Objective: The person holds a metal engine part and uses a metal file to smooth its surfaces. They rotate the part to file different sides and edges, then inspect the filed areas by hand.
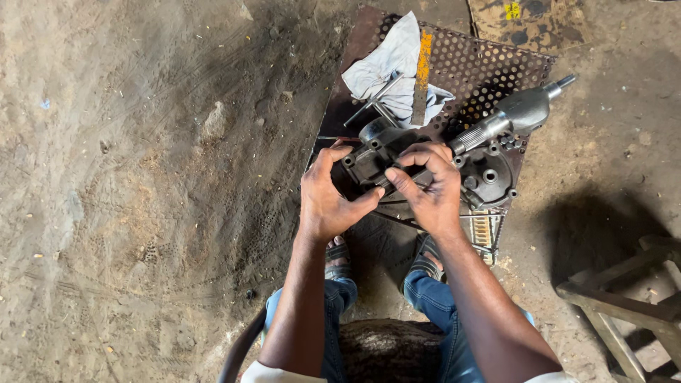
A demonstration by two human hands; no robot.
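A dark grey metal engine casing point(489, 176) with several bolt holes lies on a rusty perforated metal sheet point(489, 67) on the dirt floor. My left hand point(328, 198) grips the casing's left edge, thumb stretched toward the middle. My right hand point(429, 186) is closed around the handle of a silver air tool point(521, 112) that points up and right over the casing. Fingers hide the middle of the casing.
A grey rag point(386, 67) lies at the sheet's far end with a T-shaped wrench point(374, 101) and a rusty flat bar with yellow paint point(422, 81) on it. A wooden stool frame point(624, 305) stands at the right. My sandalled feet point(339, 257) rest below the casing.
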